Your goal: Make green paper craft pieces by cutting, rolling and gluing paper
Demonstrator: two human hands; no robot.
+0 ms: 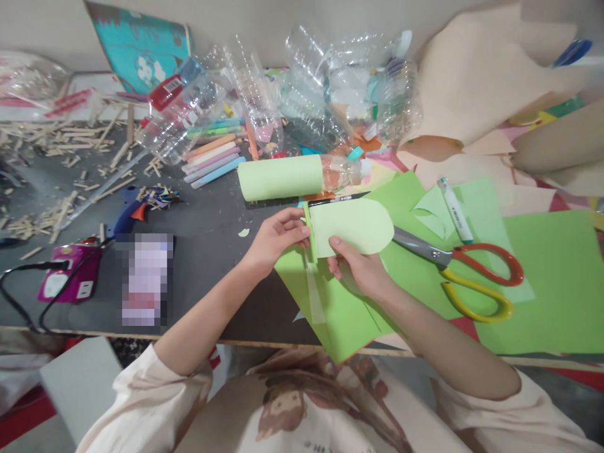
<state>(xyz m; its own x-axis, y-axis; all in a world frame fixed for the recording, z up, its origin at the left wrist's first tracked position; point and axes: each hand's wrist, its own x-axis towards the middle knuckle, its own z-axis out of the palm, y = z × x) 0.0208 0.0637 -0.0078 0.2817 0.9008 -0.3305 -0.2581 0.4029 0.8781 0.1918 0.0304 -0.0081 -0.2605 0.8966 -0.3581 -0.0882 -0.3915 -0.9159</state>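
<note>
In front of me is a pale green paper cutout (353, 220) with one rounded end, its straight end toward the left. A narrow, brighter green strip (310, 229) runs along that straight end. My left hand (283, 236) pinches the strip between thumb and fingers. My right hand (356, 267) grips the cutout's lower edge, thumb on top and fingers partly hidden beneath. Just behind lies a clear plastic bottle (342, 173) on its side, wrapped in a pale green paper sleeve (280, 178). Large scissors (429, 251) with red and yellow handles lie right of the cutout.
Green paper sheets (552, 277) cover the right side, with a white marker-like tube (455, 211) on paper. Clear bottles (306, 88) and coloured paper rolls (214, 160) crowd the back. Leftward are a blue glue gun (127, 211), a phone (146, 277), a corded magenta box (70, 274) and wooden sticks (56, 145).
</note>
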